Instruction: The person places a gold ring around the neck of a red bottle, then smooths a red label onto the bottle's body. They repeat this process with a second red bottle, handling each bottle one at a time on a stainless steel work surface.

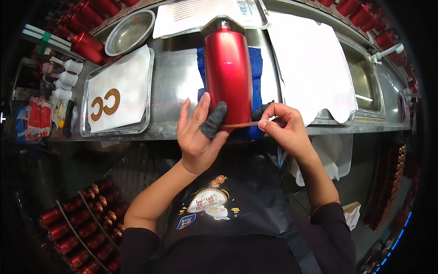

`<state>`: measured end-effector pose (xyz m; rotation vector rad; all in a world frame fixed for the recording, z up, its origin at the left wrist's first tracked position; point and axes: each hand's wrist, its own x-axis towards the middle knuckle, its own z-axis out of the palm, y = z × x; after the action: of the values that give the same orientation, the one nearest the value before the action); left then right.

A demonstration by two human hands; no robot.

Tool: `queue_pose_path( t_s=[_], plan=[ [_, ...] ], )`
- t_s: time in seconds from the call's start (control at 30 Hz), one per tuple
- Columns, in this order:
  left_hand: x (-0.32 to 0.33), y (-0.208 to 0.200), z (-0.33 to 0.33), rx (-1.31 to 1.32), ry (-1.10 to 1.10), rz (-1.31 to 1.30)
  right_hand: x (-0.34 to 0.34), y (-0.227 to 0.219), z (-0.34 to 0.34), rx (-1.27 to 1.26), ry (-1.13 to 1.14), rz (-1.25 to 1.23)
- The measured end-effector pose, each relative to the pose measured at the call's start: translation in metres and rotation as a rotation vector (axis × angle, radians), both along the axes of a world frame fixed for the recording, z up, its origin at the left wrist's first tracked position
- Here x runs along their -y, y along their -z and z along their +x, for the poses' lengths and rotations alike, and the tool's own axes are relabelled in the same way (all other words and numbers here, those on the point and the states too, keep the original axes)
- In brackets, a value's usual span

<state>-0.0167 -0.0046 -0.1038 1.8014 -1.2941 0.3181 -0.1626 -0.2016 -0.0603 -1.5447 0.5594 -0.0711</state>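
Note:
A glossy red bottle (228, 75) lies on its side on a blue cloth (256, 68), its neck pointing away from me and its base at the counter's near edge. A thin brown strip (242, 124) runs across the bottle's base end. My left hand (199, 132) grips the bottle's lower left side, its thumb by the strip's left end and the other fingers raised. A dark grey sleeve covers its index finger. My right hand (285, 128) pinches the strip's right end between thumb and finger. Another dark finger cover shows there, partly hidden.
On the left, a tray (148, 86) with white paper carries two brown C-shaped pieces (104, 104). Behind it stand a metal bowl (130, 33) and more red bottles (89, 48). White sheets (310, 68) lie right, beside a sink (367, 82). Racked red bottles (86, 228) stand below left.

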Motion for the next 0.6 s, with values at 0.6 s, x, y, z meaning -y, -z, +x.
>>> queue_pose_path(
  t_s=[0.6],
  plan=[
    [0.001,-0.008,-0.003,0.084,-0.075,0.006,-0.001,0.002,0.002,0.031,-0.007,0.008]
  ],
)
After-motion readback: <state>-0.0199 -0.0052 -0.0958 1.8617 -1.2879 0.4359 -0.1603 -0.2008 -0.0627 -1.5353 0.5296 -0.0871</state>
